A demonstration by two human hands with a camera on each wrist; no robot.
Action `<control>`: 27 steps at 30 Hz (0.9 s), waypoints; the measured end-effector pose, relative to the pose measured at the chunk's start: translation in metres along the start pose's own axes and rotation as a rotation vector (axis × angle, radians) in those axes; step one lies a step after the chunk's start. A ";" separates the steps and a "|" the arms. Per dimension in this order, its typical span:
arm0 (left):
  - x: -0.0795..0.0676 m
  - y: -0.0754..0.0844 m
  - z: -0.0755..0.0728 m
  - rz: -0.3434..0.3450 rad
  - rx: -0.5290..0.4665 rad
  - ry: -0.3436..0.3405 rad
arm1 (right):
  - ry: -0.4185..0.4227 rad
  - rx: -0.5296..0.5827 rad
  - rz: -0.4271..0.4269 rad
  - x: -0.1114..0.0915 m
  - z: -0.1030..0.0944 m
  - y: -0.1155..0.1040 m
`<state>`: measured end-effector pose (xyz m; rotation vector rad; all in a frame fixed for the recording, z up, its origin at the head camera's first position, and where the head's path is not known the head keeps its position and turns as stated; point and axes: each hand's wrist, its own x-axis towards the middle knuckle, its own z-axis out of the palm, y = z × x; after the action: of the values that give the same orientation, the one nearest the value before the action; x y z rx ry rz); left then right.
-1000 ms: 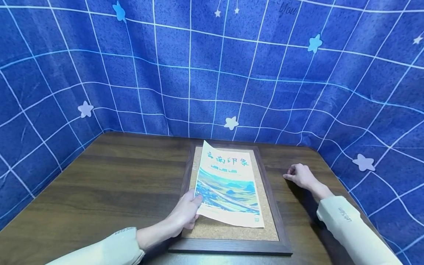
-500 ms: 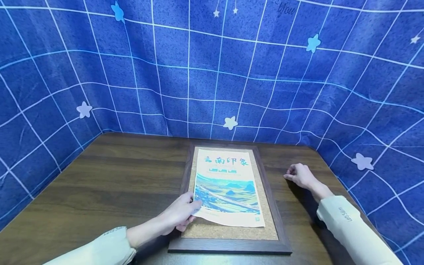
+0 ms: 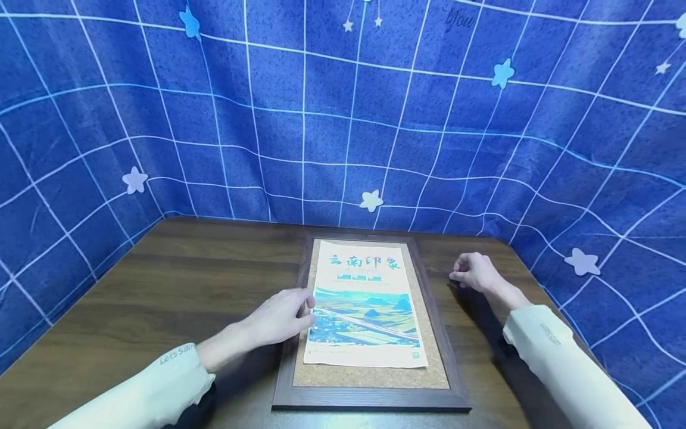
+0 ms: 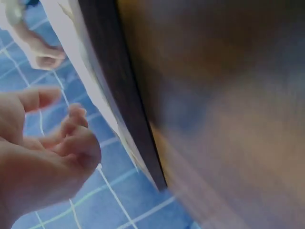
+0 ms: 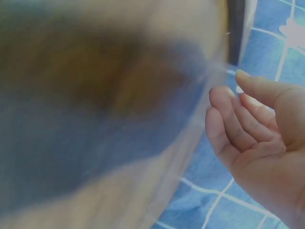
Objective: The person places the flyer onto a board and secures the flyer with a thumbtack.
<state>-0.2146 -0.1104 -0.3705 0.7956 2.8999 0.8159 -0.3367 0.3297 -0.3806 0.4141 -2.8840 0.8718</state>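
A printed poster [image 3: 370, 304] with a blue-green landscape and Chinese characters lies on a cork board [image 3: 370, 376] in a dark wooden frame [image 3: 370, 398]. Over the left side of the frame hovers my left hand [image 3: 278, 316], its fingertips overlapping the poster's left edge in the head view. The left wrist view shows this hand's thumb and fingers apart, loosely bent, with nothing between them. My right hand [image 3: 477, 273] is to the right of the frame, just above the table. In the right wrist view its fingers [image 5: 228, 119] are loosely curled, the thumb close to the index fingertip.
The brown wooden table [image 3: 214, 262] stretches to both sides of the frame. Behind it and along both sides hangs a blue curtain [image 3: 332, 137] with white grid lines and stars.
The left hand has let go of the poster's left edge and moved up and left. The poster's lifted left side has come down onto the cork. The right hand has moved slightly towards the frame.
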 end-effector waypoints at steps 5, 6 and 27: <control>0.007 -0.013 -0.003 0.177 0.169 -0.067 | 0.011 0.038 -0.028 0.020 0.004 -0.024; 0.007 -0.015 -0.003 0.182 0.177 -0.098 | 0.014 0.043 -0.032 0.024 0.006 -0.029; 0.004 -0.018 0.005 0.148 0.165 -0.304 | 0.057 -0.028 -0.081 0.104 0.071 -0.120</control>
<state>-0.2257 -0.1192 -0.3830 1.0565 2.6843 0.4196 -0.4028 0.1705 -0.3587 0.4917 -2.8023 0.8165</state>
